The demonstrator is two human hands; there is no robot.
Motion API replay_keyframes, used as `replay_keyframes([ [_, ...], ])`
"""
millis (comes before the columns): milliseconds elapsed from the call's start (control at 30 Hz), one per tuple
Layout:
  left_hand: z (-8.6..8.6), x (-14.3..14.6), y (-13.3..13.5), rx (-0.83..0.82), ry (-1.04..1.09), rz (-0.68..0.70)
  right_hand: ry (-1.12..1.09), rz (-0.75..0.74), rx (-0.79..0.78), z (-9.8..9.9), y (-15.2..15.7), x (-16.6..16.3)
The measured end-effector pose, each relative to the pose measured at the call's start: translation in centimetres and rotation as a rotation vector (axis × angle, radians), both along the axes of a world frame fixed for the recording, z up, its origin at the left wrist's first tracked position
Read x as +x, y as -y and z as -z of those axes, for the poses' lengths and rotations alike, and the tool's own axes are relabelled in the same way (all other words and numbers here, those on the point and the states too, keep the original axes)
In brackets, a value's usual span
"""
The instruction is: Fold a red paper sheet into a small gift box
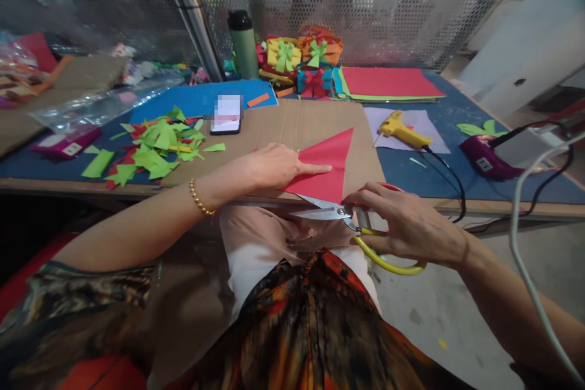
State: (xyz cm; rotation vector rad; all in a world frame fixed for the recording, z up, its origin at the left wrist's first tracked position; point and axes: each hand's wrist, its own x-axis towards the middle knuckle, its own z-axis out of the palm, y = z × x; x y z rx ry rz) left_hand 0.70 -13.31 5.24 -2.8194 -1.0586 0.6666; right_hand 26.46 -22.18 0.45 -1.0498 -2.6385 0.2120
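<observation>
A folded piece of red paper [326, 158], pointed toward the upper right, lies on the cardboard sheet at the table's front edge. My left hand [274, 166] rests flat on its left part, index finger stretched out across the paper. At the near edge of the paper, my right hand [406, 219] grips a pair of scissors [340, 212] by the handles. One yellow handle loop hangs below that hand, and a red curve shows above it. The scissor blades are spread apart and point left; the upper blade lies partly beneath the paper's near edge.
Green and red paper scraps [158, 146] are heaped at left, near a phone [226, 116]. A yellow glue gun [404, 129] lies at right, its cord trailing off the edge. Behind stand a steel flask [196, 18], a green bottle [244, 42], paper boxes [315, 82] and stacked sheets [388, 82].
</observation>
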Motion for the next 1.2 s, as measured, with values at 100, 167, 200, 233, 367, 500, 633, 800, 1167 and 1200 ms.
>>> replay_keyframes([
  [100,-0.2,-0.1,0.2,-0.009,0.03,0.011,0.007,0.006,0.019,0.0,-0.2,0.3],
  [167,0.0,-0.4,-0.2,-0.021,0.069,0.03,0.007,-0.003,0.034,0.0,-0.4,0.5],
  [200,0.1,-0.6,-0.4,-0.031,0.088,0.02,0.004,-0.012,0.039,0.1,-0.5,0.6],
  [233,0.2,-0.8,-0.8,-0.046,0.108,0.001,0.0,-0.019,0.043,0.2,-0.5,0.6],
  [367,0.7,-1.6,-2.1,-0.028,0.201,-0.182,0.007,-0.022,0.047,0.7,-0.7,0.5],
  [500,1.0,-2.0,-2.8,0.129,0.199,-0.304,0.022,-0.015,0.051,0.9,-0.7,0.4],
  [633,0.8,-2.0,-3.6,0.012,0.269,-0.39,0.004,-0.028,0.045,0.7,-0.7,0.4],
  [800,0.1,-1.6,-4.7,-0.122,0.293,-0.441,0.009,-0.043,0.066,0.3,-0.8,0.6],
  [1167,1.2,0.4,-2.5,-0.166,0.431,-0.52,0.003,0.073,0.123,1.4,-0.4,3.4],
  [1200,1.3,0.8,-2.2,-0.156,0.45,-0.519,-0.007,0.092,0.146,1.6,-0.3,3.8],
])
